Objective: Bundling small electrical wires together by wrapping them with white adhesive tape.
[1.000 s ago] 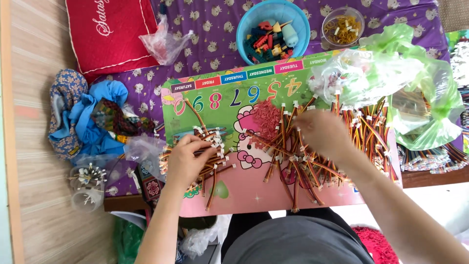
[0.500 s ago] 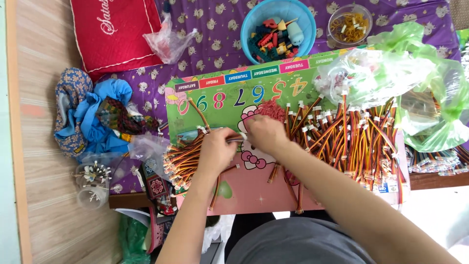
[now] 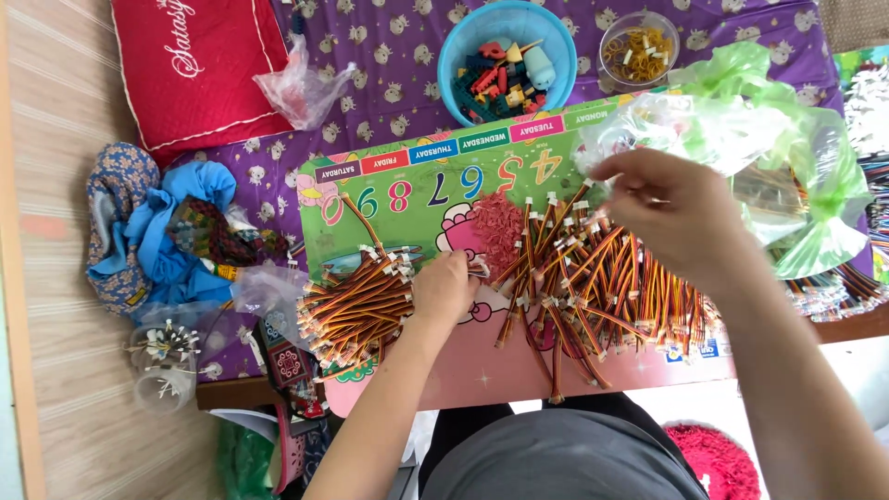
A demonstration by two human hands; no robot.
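Plainly too tangled to count: short wire leads, striped orange, red and black with small white plugs, in two lots on the colourful lap desk (image 3: 482, 370). Loose heap of wires (image 3: 602, 278) spread over the desk's middle and right, well beyond any tally. Neater bundle of wires (image 3: 356, 310) laid side by side at the desk's left end, its near ends hidden under the left hand (image 3: 446, 289). Left hand resting knuckles-up on the bundle's plug ends, fingers curled under and out of sight; whether gripping or merely pressing, cannot tell. Right hand (image 3: 674, 215) lifted above the heap, fingertips pinched together at the upper left, perhaps on a single plug, though the thing pinched is too small to make out. Right forearm cutting off the desk's lower right corner. Behind the right hand, one crumpled green plastic bag (image 3: 815, 167), contents blurred. One blue bowl (image 3: 458, 56) of mixed small pieces, uncountable. One small clear bowl (image 3: 669, 37) of yellowish bands. One red cushion (image 3: 204, 65), cropped at the top edge. One heap of blue cloth (image 3: 162, 236) at far left.
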